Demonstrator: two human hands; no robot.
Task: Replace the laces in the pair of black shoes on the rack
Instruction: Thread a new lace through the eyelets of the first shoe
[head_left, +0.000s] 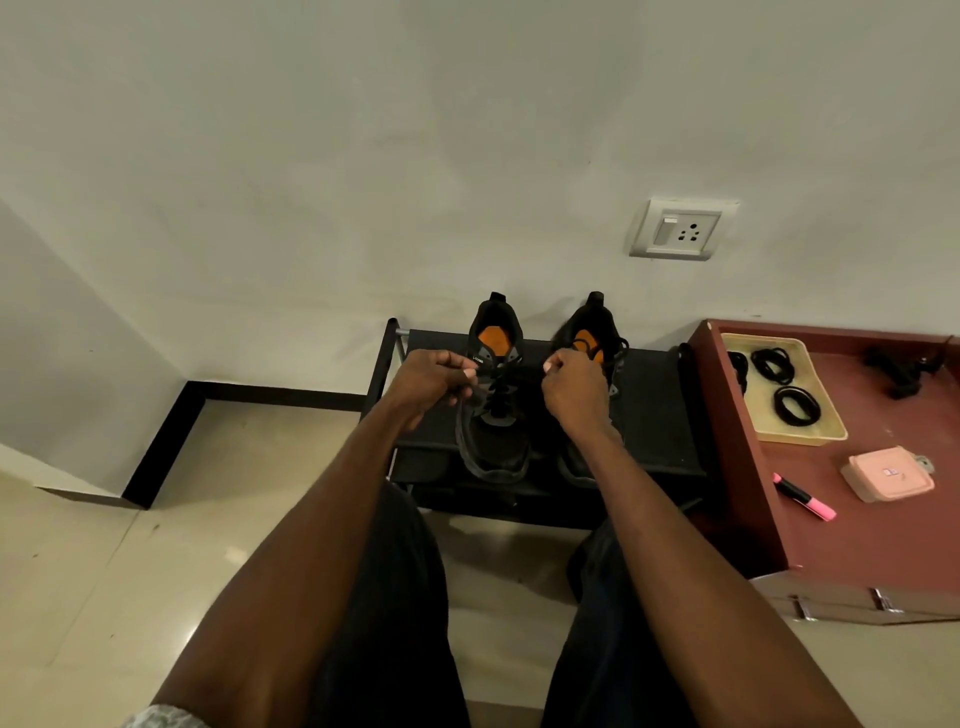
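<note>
Hands work the left black shoe (493, 410) on the rack (654, 415); left hand (434, 382) and right hand (574, 387) each pinch a lace end in curled fingers; next likely tightening or threading

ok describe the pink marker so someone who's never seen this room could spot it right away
Start at the reddish-brown table right of the black shoe rack. On its top, nearer than the yellow tray of coiled black laces, lies the pink marker, beside a pink case. It is the only slim stick there, with a black middle band.
</note>
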